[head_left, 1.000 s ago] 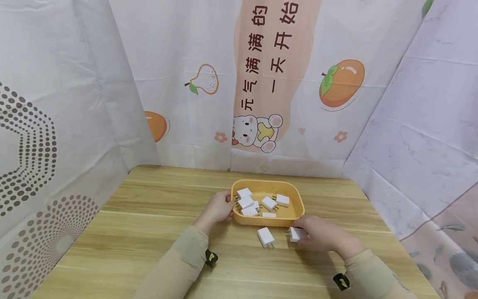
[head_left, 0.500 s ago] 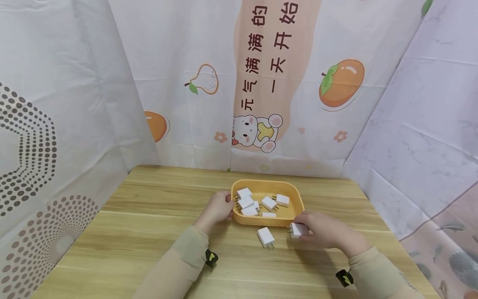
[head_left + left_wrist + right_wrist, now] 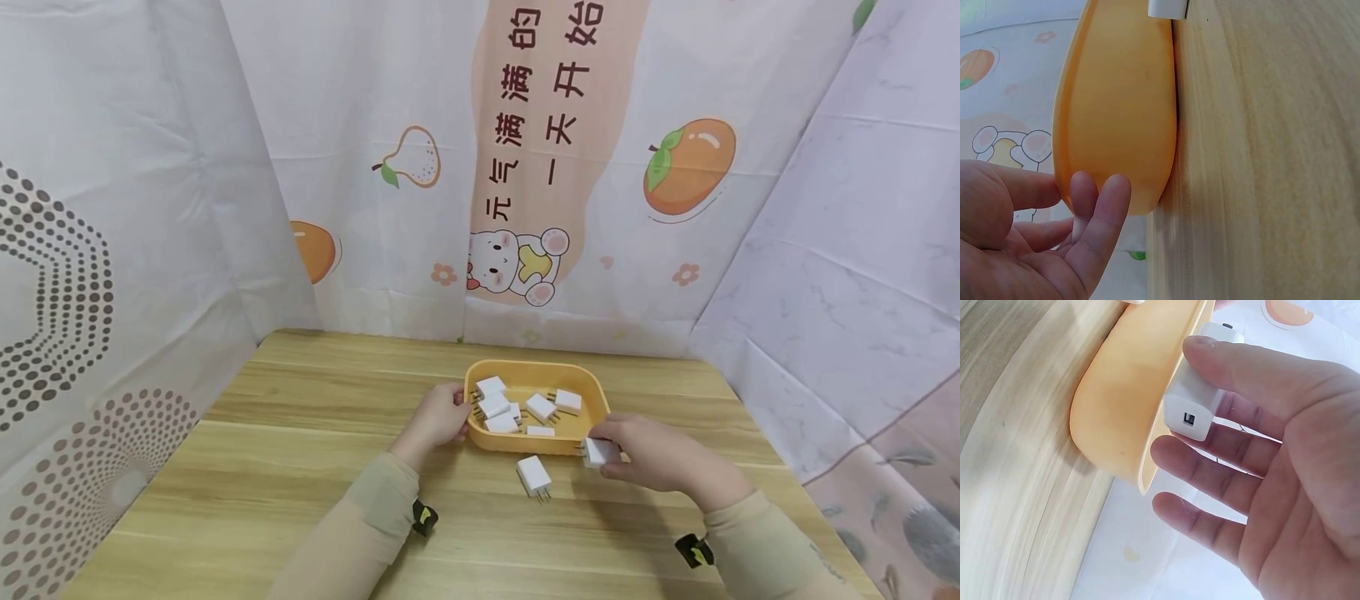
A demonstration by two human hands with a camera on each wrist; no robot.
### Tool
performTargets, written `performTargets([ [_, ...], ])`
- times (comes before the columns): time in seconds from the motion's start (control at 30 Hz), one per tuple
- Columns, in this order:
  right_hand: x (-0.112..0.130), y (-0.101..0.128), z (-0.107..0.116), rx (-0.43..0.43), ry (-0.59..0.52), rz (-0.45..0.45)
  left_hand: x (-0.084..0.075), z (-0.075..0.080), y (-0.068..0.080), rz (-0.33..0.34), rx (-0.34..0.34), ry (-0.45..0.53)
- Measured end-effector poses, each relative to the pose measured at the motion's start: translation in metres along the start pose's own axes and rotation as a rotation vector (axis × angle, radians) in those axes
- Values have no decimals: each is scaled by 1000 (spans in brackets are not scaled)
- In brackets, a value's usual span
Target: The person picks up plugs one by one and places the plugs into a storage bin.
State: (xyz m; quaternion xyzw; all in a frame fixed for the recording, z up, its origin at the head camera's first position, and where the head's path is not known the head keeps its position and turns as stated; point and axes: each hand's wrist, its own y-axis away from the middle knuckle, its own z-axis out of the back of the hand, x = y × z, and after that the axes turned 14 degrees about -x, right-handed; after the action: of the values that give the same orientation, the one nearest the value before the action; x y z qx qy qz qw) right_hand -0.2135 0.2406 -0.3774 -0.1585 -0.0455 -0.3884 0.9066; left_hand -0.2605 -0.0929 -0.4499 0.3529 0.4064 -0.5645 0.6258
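Observation:
My right hand (image 3: 652,450) pinches a white USB charger plug (image 3: 600,452) between thumb and fingers at the yellow bin's front right corner. In the right wrist view, this plug (image 3: 1194,400) overlaps the bin's rim (image 3: 1147,459), its USB port facing the camera. My left hand (image 3: 442,414) holds the left end of the yellow bin (image 3: 525,444). The left wrist view shows its thumb at the rim and fingertips (image 3: 1116,187) against the outer wall. Several white charger plugs (image 3: 542,407) lie inside the bin, prongs pointing various ways. Another charger plug (image 3: 534,475) lies on the table before it.
The wood-grain table (image 3: 315,467) carries the bin toward its back. Behind it hangs a printed curtain (image 3: 375,250), with further cloths along the left and right sides. Dark bands (image 3: 424,517) circle both wrists.
My right hand has lifted its charger plug slightly up and toward the bin's front right corner. The left hand, the bin and the plug lying on the table stay put.

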Motion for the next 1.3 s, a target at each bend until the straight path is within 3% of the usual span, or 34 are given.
performTargets([
  [0.37, 1, -8, 3, -41, 118, -36, 3, -1, -4, 0, 3, 4],
  [0.9, -8, -23, 9, -48, 127, -60, 0, 0, 0, 11, 9, -11],
  [1.3, -22, -40, 3, -58, 49, -97, 3, -1, -1, 0, 8, 9],
])
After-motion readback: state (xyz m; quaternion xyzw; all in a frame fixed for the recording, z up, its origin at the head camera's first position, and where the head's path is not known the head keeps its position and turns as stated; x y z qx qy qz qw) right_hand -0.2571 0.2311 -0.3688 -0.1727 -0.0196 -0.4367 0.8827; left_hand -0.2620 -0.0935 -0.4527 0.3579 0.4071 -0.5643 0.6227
